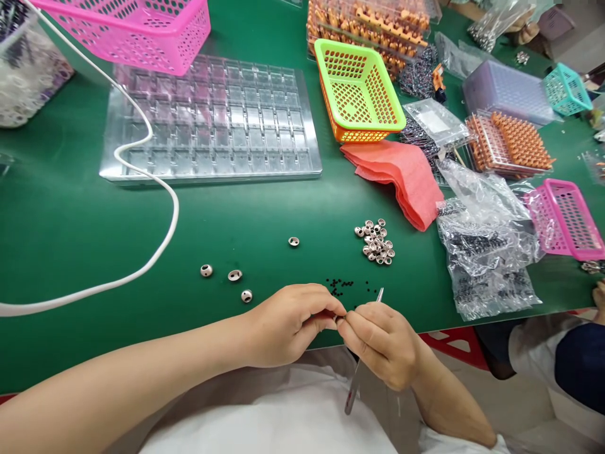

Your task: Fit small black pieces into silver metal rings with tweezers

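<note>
The left hand point(295, 325) and right hand point(385, 343) pinch one small piece point(338, 320) between them; the right also grips one tweezers point(352, 391). Four loose shells point(235, 275) lie beyond the left arm and hand, one pile point(377, 244) beyond the right.

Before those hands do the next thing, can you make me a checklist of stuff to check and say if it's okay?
1. Left hand pinching the small piece: ok, it's at the fingertips.
2. Tweezers held in the right hand: ok, tips pointing away from the body.
3. Small piece the right way round: cannot tell, fingers cover most of it.
4. Tiny black bits close by: ok, just beyond the hands.
5. Black bits gathered neatly: not ok, they're scattered loose on the green table.
6. White cord away from the hands: ok, it's off to the left.
</note>
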Tool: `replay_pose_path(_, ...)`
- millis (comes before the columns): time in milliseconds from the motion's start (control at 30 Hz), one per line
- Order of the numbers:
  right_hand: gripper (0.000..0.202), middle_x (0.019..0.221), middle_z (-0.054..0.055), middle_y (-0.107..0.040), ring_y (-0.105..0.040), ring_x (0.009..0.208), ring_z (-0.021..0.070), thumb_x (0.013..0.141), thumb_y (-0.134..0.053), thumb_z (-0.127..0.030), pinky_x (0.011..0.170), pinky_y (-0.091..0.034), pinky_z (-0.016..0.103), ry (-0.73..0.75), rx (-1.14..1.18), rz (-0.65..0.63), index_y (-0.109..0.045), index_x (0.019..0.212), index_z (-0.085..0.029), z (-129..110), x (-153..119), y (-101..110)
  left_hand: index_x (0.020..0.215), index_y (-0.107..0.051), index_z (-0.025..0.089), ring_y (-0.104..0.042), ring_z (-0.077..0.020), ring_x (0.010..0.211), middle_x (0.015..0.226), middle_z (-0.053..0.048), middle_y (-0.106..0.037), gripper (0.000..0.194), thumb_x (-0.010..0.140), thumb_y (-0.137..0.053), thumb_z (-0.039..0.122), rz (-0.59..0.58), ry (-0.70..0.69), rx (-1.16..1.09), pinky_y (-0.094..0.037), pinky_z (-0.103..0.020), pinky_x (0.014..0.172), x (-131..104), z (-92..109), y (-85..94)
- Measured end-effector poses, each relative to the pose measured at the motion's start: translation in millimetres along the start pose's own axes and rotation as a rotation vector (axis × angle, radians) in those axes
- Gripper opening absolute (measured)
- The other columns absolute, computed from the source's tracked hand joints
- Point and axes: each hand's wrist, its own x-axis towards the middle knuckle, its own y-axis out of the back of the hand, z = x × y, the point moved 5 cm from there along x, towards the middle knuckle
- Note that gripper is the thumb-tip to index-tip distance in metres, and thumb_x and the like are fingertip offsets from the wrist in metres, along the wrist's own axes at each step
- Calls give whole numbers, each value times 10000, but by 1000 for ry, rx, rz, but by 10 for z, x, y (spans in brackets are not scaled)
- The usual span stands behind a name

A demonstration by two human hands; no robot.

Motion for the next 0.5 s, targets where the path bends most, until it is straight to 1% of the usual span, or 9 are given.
replay_pose_path(67, 284, 942, 148, -709, -621, 798, 221, 946, -457, -52, 588, -524, 370, 0, 8, 17, -696, 1094, -19, 7, -13, -18, 1025, -697, 141, -655, -155, 753, 850, -60, -729, 166, 975, -542, 107, -3, 10, -3, -531, -238, 704, -2, -12, -9)
replay_pose_path(200, 242, 925, 119, -683, -594, 779, 206, 922, -509, -42, 579, -508, 352, -1, -12, 46, -697, 1072, -70, 13, -37, -57, 1009, -699, 138, -657, -157, 747, 841, -60, -726, 164, 970, -543, 110, -1, 10, -4, -533, -241, 703, -5, -35, -22)
replay_pose_path(367, 225, 875, 111, -667, -562, 736, 200, 920, -513, -28, 560, -480, 348, -4, -33, 77, -655, 1093, -46, 24, -44, -106, 992, -706, 151, -647, -143, 718, 824, -43, -717, 164, 962, -550, 108, -16, 39, 25, -519, -226, 683, 9, -55, -18)
replay_pose_path(433, 218, 845, 98, -670, -557, 723, 195, 934, -512, -31, 570, -494, 346, -34, -25, 83, -642, 1105, -62, 45, -42, -128, 997, -714, 152, -648, -138, 719, 834, -42, -721, 174, 959, -551, 106, -8, 65, 34, -514, -222, 681, 19, -62, -4)
replay_pose_path(500, 205, 836, 86, -675, -572, 725, 185, 947, -531, -39, 609, -529, 340, -100, 8, 89, -634, 1115, -93, 76, -47, -141, 1002, -722, 152, -654, -136, 732, 848, -41, -728, 170, 956, -563, 116, 5, 107, 17, -517, -220, 688, 27, -67, 16)
